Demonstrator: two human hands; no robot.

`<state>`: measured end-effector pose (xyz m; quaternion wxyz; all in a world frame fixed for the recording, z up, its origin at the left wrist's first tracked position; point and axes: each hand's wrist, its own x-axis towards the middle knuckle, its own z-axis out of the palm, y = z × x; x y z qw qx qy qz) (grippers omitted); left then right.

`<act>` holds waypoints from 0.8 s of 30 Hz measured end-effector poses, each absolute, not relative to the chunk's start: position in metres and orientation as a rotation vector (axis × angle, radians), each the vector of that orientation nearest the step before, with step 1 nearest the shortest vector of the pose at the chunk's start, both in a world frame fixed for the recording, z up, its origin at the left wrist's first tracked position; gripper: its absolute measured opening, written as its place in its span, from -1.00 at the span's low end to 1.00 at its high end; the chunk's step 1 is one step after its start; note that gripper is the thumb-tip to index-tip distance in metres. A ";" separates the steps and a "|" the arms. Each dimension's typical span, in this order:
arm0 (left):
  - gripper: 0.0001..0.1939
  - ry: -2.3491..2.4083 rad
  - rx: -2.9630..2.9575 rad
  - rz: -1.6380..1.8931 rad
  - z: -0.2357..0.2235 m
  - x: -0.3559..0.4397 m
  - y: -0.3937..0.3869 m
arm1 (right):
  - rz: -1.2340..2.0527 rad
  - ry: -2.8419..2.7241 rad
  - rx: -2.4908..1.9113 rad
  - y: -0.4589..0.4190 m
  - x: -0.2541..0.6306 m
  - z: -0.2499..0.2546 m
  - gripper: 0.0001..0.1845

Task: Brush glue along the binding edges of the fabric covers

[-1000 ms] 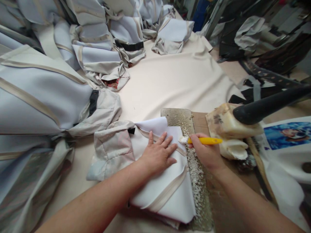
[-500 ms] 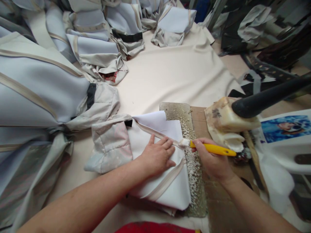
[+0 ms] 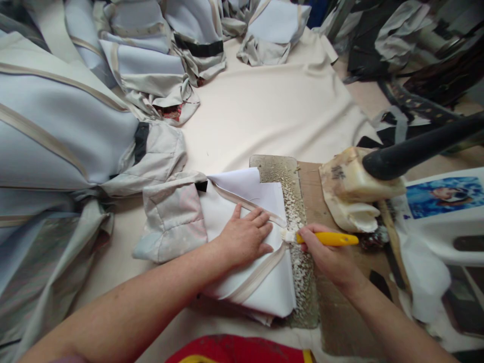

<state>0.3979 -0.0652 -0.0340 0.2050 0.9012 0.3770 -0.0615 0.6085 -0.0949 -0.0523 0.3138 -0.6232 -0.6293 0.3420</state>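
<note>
With fingers spread, my left hand (image 3: 245,234) lies flat on a white fabric piece (image 3: 260,295) that has beige trim strips. A grey lining flap (image 3: 174,217) hangs off its left side. In my right hand (image 3: 327,257) is a paintbrush with a yellow handle (image 3: 333,239), gripped near the bristles. Its whitish bristles (image 3: 288,235) touch the right edge of the fabric, between the two trim strips. Under that edge lies a flat board crusted with dried glue (image 3: 274,169).
A cut-open plastic container (image 3: 344,176) with white paste at its mouth stands on brown cardboard (image 3: 310,179) to the right, a black tube (image 3: 393,159) against it. Similar sewn pieces (image 3: 64,126) are heaped left and behind. Pale cloth (image 3: 272,111) covers the table.
The brush has moved slightly down along the fabric edge, from the upper trim strip's end to the white area below it. My left hand stays in place on the fabric.
</note>
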 end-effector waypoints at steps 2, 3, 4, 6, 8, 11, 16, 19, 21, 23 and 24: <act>-0.52 1.049 2.520 -0.170 -0.034 0.398 -0.066 | 0.907 -1.639 -1.643 -0.100 0.609 -0.051 -0.70; -0.52 1.048 2.525 -0.173 -0.034 0.398 -0.066 | 0.896 -1.626 -1.637 -0.099 0.610 -0.053 -0.71; -0.52 1.045 2.528 -0.178 -0.034 0.398 -0.066 | 0.876 -1.609 -1.632 -0.097 0.611 -0.055 -0.73; -0.51 1.039 2.531 -0.192 -0.035 0.397 -0.066 | 0.816 -1.576 -1.634 -0.089 0.612 -0.061 -0.75; -0.51 1.038 2.530 -0.196 -0.036 0.397 -0.066 | 0.754 -1.550 -1.644 -0.083 0.612 -0.065 -0.75; -0.50 1.044 2.526 -0.173 -0.038 0.397 -0.065 | 0.766 -1.541 -1.645 -0.084 0.608 -0.064 -0.75; -0.51 1.037 2.452 -0.200 -0.020 0.399 -0.071 | 0.928 -1.540 -1.736 -0.111 0.605 -0.049 -0.70; -0.56 0.871 2.451 -0.195 -0.003 0.399 -0.088 | 0.992 -1.492 -1.774 -0.121 0.608 -0.044 -0.70; -0.58 0.784 2.459 -0.215 0.003 0.398 -0.101 | 0.954 -1.413 -1.786 -0.121 0.610 -0.046 -0.70; -0.55 0.798 2.459 -0.238 0.002 0.398 -0.111 | 0.908 -1.378 -1.769 -0.120 0.610 -0.050 -0.70; -0.52 0.828 2.460 -0.240 0.000 0.397 -0.114 | 0.901 -1.393 -1.752 -0.122 0.610 -0.053 -0.71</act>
